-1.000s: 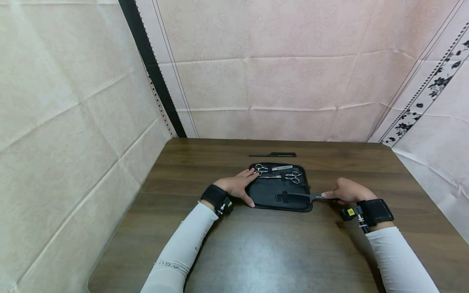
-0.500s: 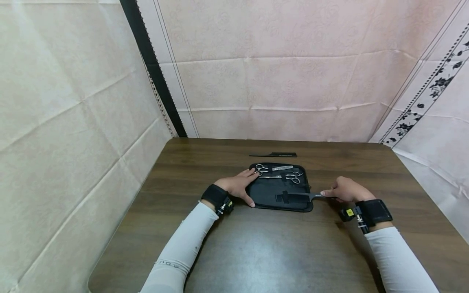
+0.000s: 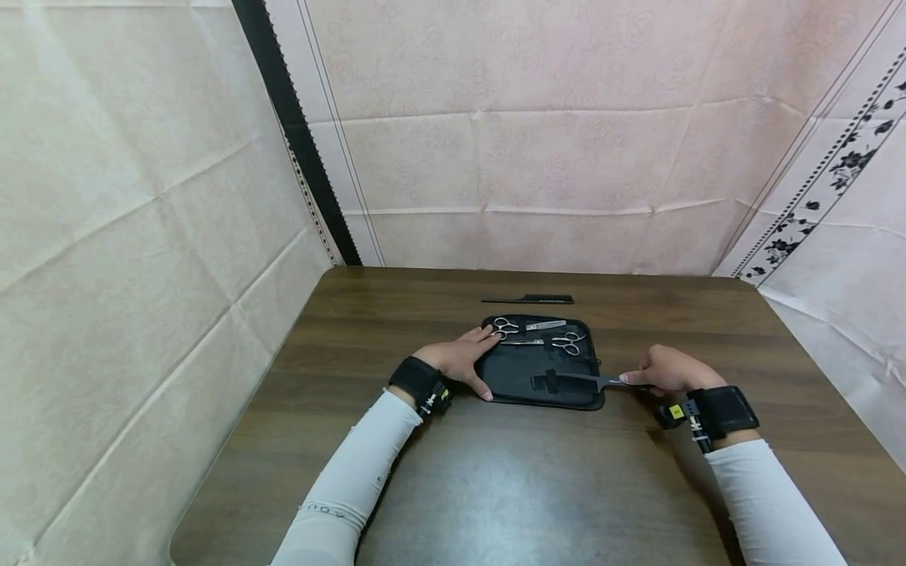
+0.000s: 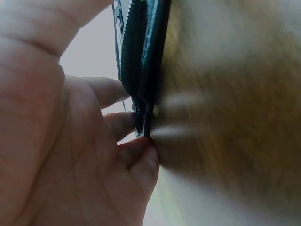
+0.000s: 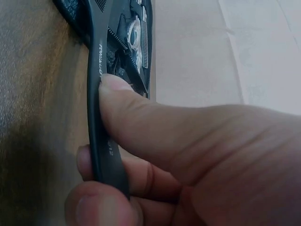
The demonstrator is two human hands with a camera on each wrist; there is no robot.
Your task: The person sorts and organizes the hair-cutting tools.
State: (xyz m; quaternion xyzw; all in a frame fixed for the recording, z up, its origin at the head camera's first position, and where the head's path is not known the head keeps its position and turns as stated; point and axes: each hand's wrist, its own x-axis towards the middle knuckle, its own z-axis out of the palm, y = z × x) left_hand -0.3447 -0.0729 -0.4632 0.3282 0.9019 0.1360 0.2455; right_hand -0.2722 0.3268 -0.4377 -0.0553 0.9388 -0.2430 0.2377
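Observation:
A black zippered case (image 3: 510, 379) lies unfolded on the table, with two pairs of scissors (image 3: 570, 343) strapped in its far half. My left hand (image 3: 463, 362) rests at the case's left edge, fingers spread over the rim near one scissor handle. To the right, my right hand (image 3: 675, 369) pinches the handle of a black comb (image 5: 97, 113) between thumb and fingers. The toothed end of that comb reaches over the near half of the case, its tip at a small strap loop (image 3: 546, 381). Whether the tip is through the loop is too small to tell.
A second black comb (image 3: 545, 299) with a thin tail lies behind the case near the table's far edge. The brown wooden table (image 3: 495, 487) extends around the case. Patterned cloth (image 3: 552, 157) hangs behind it and at both sides.
My right hand shifts only very slightly while gripping the comb. The left hand and the case stay where they were.

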